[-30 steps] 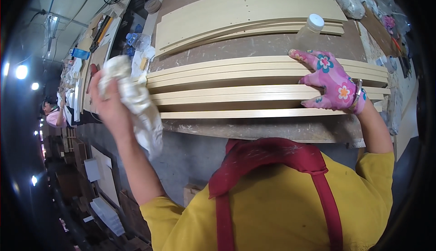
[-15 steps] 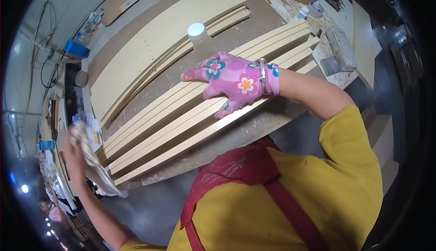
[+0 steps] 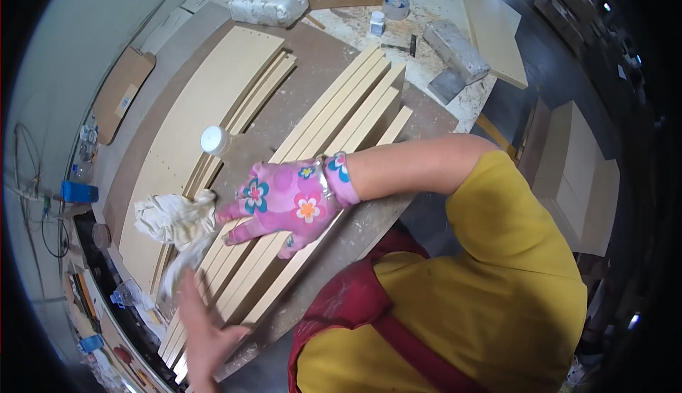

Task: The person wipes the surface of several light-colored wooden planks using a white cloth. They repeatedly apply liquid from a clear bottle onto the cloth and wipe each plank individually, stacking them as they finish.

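My right hand (image 3: 290, 201), in a pink flowered glove, lies with fingers spread across several long pale boards (image 3: 330, 119) standing side by side on edge. Its fingertips reach the side of a crumpled white cloth (image 3: 170, 219). The cloth lies partly on a stack of flat pale panels (image 3: 206, 94), with a tail hanging toward the boards. Bare and slightly blurred, my left hand (image 3: 202, 336) is over the near left ends of the boards. Its thumb is stretched apart from the fingers, whose tips are close to the cloth's tail.
A clear bottle with a white cap (image 3: 214, 140) stands between the panels and the boards. Farther off on the brown table (image 3: 323, 48) are a small white bottle (image 3: 377, 23), a wrapped block (image 3: 455, 48) and a plastic-wrapped bundle (image 3: 270, 6). Cardboard pieces (image 3: 572, 173) stand at right.
The white cloth has gone from my left hand at the boards' left end onto the panels. My left hand has moved inward and opened. The view has turned; my right hand still rests on the boards.
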### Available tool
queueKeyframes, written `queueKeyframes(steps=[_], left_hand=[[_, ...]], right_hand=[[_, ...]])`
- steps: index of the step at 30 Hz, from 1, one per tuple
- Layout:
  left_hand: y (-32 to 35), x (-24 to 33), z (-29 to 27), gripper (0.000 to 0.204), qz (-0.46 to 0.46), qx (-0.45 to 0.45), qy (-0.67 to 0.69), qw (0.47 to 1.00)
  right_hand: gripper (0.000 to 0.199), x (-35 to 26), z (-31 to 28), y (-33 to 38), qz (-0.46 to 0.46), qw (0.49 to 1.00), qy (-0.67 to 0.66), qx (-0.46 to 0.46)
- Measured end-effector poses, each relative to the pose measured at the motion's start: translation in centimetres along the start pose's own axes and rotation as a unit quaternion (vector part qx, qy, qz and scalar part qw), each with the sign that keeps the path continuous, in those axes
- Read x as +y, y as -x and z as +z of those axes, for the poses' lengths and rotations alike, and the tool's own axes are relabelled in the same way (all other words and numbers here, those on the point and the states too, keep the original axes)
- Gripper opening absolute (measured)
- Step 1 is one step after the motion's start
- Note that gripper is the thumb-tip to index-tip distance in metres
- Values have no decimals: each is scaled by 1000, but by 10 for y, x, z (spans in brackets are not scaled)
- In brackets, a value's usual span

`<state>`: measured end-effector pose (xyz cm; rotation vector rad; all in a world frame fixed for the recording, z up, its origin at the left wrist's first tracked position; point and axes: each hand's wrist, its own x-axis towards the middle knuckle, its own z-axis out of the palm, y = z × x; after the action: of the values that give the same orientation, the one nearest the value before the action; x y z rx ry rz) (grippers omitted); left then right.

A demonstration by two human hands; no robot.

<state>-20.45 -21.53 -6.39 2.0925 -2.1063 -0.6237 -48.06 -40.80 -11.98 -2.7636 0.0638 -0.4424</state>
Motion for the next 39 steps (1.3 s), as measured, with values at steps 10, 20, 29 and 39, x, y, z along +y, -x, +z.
queueKeyframes(steps=[10,20,29,39], left_hand=[[10,-4,32,92,40,106,-93,989],[52,-54,10,70,3,217,20,976],[257,-293,50,91,-246,478,632,559],[219,-265,61,86,-174,354,733,554]], right_hand=[[96,-4,-36,8,72,992,-36,-95],[102,-25,-13,29,180,964,168,-104],[103,-27,-11,34,167,957,206,-116],[103,-30,-13,35,171,950,218,-144]])
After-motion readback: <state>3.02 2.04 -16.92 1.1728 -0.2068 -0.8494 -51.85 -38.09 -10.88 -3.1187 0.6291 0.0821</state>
